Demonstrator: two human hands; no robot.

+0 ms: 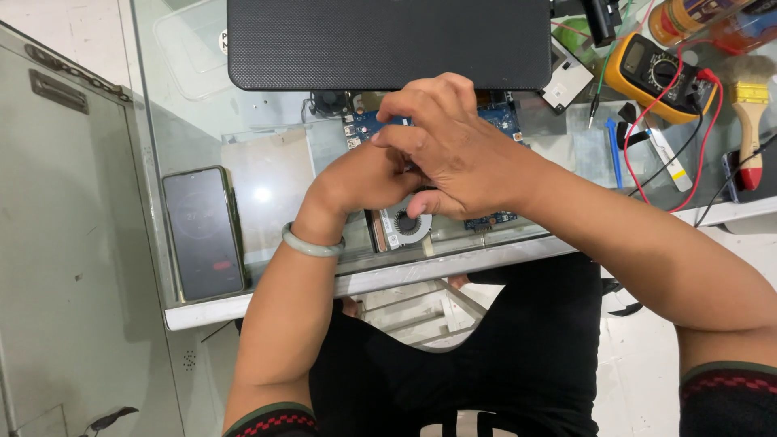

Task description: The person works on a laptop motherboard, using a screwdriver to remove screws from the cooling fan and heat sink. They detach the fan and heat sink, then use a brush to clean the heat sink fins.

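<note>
At the bottom of the frame the person's two forearms rise from a dark lap, the left one wearing a pale green bangle [312,243] at the wrist. Just above it, near the centre, the left hand [360,180] lies mostly under the right hand [453,154] — its fingers are hidden, so I cannot tell whether they are spread or pinching. The right hand arches over it with the fingers bent and drawn close together, tips pointing toward the left of the frame; what they press on is covered.

Both hands sit over a blue circuit board [495,118] on the glass table [275,174], at centre frame, with a round cooling fan [407,224] showing just below the hands. At the left of the table lies a dark smartphone [203,232], screen up, well apart from the hands.

Farther up, a black textured laptop lid [388,42] spans the top centre, touching the board's upper edge. At the upper right sit a yellow multimeter [660,74] with red leads, a blue stylus-like tool [615,152] and a paintbrush [749,113] with a red handle.
</note>
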